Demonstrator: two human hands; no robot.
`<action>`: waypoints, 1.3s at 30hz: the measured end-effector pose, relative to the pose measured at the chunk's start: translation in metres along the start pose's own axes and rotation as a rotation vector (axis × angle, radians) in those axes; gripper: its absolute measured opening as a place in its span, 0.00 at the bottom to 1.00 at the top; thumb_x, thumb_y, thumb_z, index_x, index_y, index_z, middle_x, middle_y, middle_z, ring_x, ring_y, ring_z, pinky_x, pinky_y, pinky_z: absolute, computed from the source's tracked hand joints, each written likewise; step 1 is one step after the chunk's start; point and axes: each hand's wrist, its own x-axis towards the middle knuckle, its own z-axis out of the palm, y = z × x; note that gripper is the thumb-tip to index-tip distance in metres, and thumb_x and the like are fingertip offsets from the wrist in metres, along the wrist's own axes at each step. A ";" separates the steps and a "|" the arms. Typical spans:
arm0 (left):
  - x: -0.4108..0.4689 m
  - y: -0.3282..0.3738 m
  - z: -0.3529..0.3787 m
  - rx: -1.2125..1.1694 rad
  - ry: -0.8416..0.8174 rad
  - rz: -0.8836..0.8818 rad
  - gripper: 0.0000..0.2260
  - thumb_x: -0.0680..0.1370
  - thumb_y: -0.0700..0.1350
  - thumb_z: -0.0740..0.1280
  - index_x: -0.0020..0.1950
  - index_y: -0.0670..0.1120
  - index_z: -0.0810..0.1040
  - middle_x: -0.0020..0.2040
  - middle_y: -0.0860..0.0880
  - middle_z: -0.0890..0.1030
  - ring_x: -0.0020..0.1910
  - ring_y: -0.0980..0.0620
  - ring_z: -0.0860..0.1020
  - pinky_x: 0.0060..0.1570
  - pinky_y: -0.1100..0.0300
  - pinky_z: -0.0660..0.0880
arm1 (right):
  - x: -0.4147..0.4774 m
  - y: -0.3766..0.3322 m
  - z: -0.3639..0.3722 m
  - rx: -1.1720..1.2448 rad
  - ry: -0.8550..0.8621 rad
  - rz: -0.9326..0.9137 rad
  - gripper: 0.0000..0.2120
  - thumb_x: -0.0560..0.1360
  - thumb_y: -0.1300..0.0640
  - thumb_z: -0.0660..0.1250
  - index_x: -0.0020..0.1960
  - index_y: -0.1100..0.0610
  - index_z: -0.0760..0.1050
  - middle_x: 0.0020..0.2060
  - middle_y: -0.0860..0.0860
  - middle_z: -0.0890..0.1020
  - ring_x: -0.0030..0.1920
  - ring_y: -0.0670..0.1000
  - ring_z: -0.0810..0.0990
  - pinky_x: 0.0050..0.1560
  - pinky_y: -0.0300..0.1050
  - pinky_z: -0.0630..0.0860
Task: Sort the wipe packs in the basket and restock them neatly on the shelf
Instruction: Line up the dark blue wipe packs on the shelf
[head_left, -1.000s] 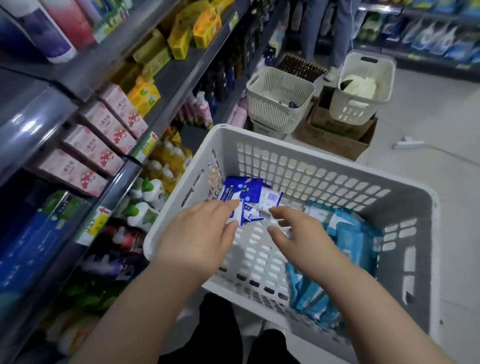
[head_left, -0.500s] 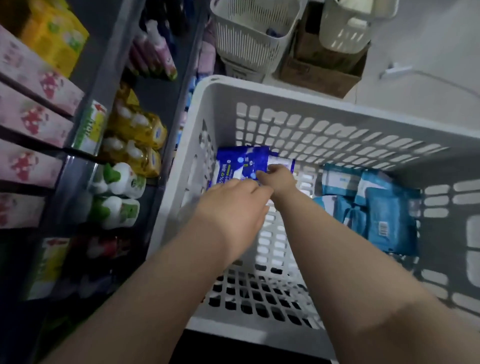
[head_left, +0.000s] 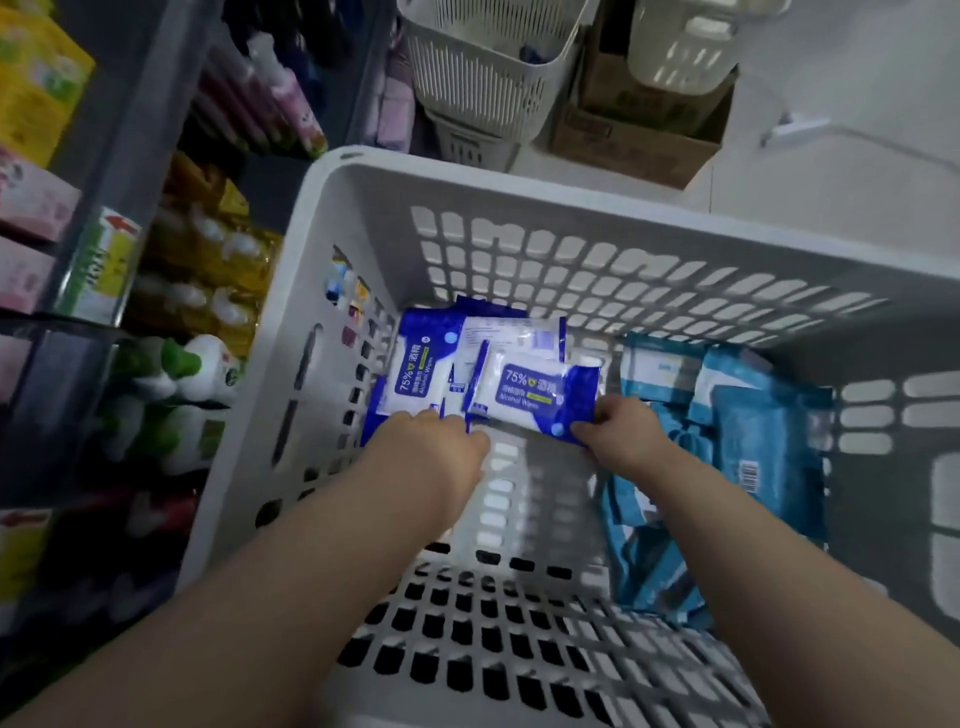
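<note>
Both my arms reach down into a large white slotted basket (head_left: 597, 192). My right hand (head_left: 621, 434) pinches the near edge of a dark blue and white alcohol wipe pack (head_left: 540, 397), lifted slightly and tilted. My left hand (head_left: 436, 447) rests at the near edge of the other dark blue wipe packs (head_left: 418, 374), which lie in the basket's far left corner; its fingers are hidden under the knuckles. A pile of light blue wipe packs (head_left: 748, 441) lies along the basket's right side.
Store shelves (head_left: 130, 171) stand close on the left with pink boxes, yellow packs and green-capped bottles. Beyond the basket stand a ribbed white basket (head_left: 488, 67), a cardboard box (head_left: 634, 135) and another white basket (head_left: 680, 47) on the pale floor.
The view has dropped closer into the basket. My right hand has pulled one dark blue pack to the right, away from the stack, while my left hand stays at the stack.
</note>
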 end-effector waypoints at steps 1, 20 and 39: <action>0.006 0.001 0.002 -0.008 -0.036 -0.004 0.15 0.82 0.46 0.56 0.69 0.49 0.66 0.61 0.48 0.73 0.60 0.47 0.71 0.55 0.54 0.67 | -0.003 0.003 -0.002 -0.051 -0.032 -0.018 0.05 0.75 0.59 0.66 0.41 0.60 0.74 0.35 0.52 0.75 0.37 0.52 0.74 0.29 0.38 0.66; 0.137 -0.019 0.012 -0.185 0.180 -0.203 0.30 0.80 0.50 0.62 0.77 0.43 0.53 0.74 0.44 0.59 0.72 0.44 0.58 0.70 0.53 0.58 | -0.017 0.040 -0.015 -0.019 -0.077 0.027 0.12 0.76 0.61 0.62 0.58 0.57 0.76 0.50 0.57 0.81 0.48 0.56 0.81 0.41 0.44 0.78; 0.084 0.000 0.036 0.031 0.169 0.118 0.17 0.80 0.42 0.58 0.69 0.49 0.68 0.64 0.50 0.70 0.62 0.49 0.69 0.55 0.55 0.71 | -0.020 0.050 -0.022 0.171 -0.008 0.015 0.05 0.77 0.61 0.61 0.51 0.54 0.74 0.42 0.55 0.83 0.41 0.54 0.82 0.30 0.38 0.71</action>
